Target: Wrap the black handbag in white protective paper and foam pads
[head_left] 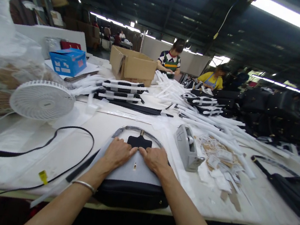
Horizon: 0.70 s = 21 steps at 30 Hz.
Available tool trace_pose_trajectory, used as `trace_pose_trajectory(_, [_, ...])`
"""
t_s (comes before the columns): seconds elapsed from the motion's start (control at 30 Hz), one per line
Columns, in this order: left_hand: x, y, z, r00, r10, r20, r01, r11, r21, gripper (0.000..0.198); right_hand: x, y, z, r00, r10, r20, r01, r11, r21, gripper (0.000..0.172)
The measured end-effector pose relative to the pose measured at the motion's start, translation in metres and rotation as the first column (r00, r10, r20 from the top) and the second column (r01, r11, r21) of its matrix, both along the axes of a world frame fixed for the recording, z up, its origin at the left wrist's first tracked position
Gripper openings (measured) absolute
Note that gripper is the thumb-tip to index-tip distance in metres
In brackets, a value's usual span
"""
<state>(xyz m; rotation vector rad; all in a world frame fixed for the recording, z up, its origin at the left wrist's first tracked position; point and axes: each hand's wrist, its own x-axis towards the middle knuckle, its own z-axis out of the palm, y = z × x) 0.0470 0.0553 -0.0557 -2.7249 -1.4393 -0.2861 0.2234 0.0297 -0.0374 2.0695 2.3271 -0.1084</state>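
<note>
A black handbag [132, 196] lies in front of me near the table's front edge, its upper front covered by a pale grey panel with a small gold-coloured clasp [135, 166]. My left hand [118, 152] grips the left of the bag's upper edge. Over on the right part of that edge, my right hand [156, 160] holds it too. Both thumbs point inward and almost meet; the other fingers are mostly hidden. Just beyond the thumbs shows a black tab [139, 142] with metal hardware. Behind it arches the bag's wrapped handle [129, 128].
Left stand a white fan [43, 100] and a looping black cord [93, 143]. A grey tape dispenser [189, 150] and paper packets [220, 155] lie right. Wrapped straps, a cardboard box [138, 70] and another black bag [292, 190] are farther out. Two people work across the table.
</note>
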Motion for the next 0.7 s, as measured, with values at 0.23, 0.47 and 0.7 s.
trace_pose_trajectory(0.23, [0.002,-0.003,-0.004,0.995,-0.071,0.071,0.075,0.996,-0.050,0.026,-0.006,-0.010,0.002,0.982,0.174,-0.067,-0.163,0.976,0.146,0.028])
trace_pose_trajectory(0.47, [0.007,0.000,-0.002,0.996,-0.044,0.075,0.053,0.991,-0.125,0.048,-0.001,-0.004,-0.006,0.994,0.058,-0.093,-0.056,0.998,0.020,0.043])
trace_pose_trajectory(0.7, [0.002,-0.002,-0.004,0.990,-0.071,0.124,0.084,0.991,-0.106,0.043,0.002,-0.005,-0.006,0.991,0.058,-0.121,-0.057,0.998,0.014,0.049])
